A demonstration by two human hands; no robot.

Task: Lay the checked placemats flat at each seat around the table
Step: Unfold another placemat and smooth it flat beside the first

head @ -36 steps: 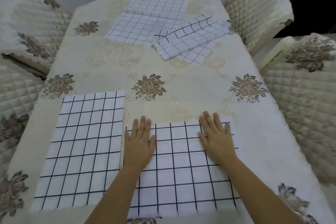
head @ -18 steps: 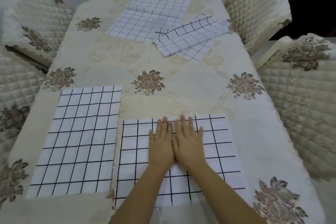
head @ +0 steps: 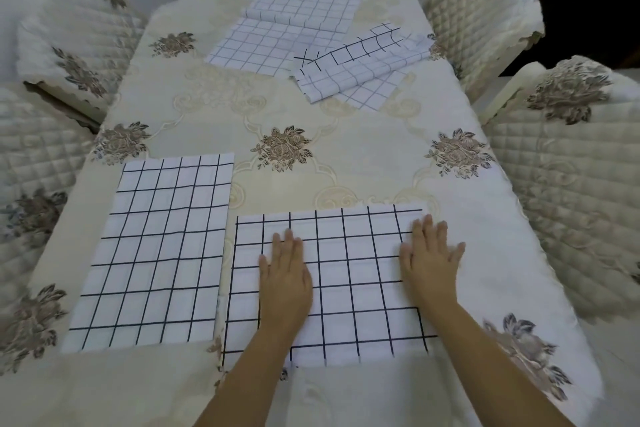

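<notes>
Moved: left hand [head: 285,276] and right hand [head: 429,258], side by side at the middle of the near placemat [head: 349,284] half a second ago, now lie spread apart on it.
Left hand: flat, fingers straight and together, palm pressing the cloth left of centre.
Right hand: flat, fingers slightly fanned, straddling the mat's right edge.
Near placemat: white rectangle with a black grid, smooth, at the desk's [head: 502,218] near edge.
Second placemat [head: 156,253]: same check, flat, just beside it on the left.
Far mats [head: 277,38]: two paler-checked sheets, overlapping, at the far end.
Bundle [head: 356,73]: folded, rumpled checked cloth to their right.
Tablecloth [head: 381,149]: cream, embossed, brown rose motifs.
Chairs [head: 485,7]: quilted cream covers.
</notes>
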